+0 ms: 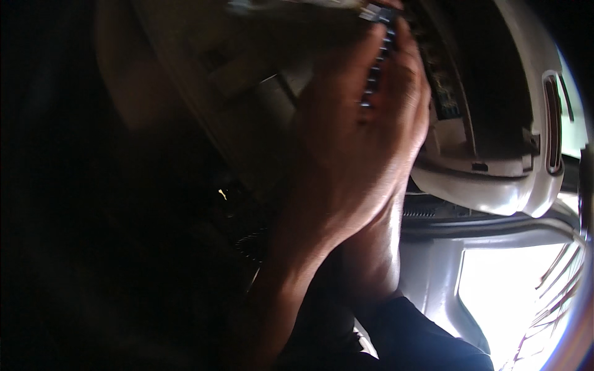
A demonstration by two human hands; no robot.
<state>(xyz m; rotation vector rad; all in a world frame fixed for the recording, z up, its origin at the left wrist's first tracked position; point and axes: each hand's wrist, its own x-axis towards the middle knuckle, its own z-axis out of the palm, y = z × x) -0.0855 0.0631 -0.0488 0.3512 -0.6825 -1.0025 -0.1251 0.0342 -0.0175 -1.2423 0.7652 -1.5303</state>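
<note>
My left hand [346,154] is raised at the centre, its back toward the camera and its fingers curled round a dark narrow strip with a row of shiny bumps [371,86]. A small dark piece with a pale metallic tab [377,13] sits at the strip's upper end, by the fingertips. My right hand [413,93] is mostly hidden behind the left, closed at the same strip; I cannot make out exactly what its fingers grip. Both forearms come up from below, overlapping, the right one in a dark sleeve.
Around the hands is a dim vehicle-like interior with dark panels [247,93]. A pale curved plastic housing [482,188] with a slot and opening fills the upper right. Below it are a bright window [501,290], grey trim [433,260] and several thin loose wires [550,290].
</note>
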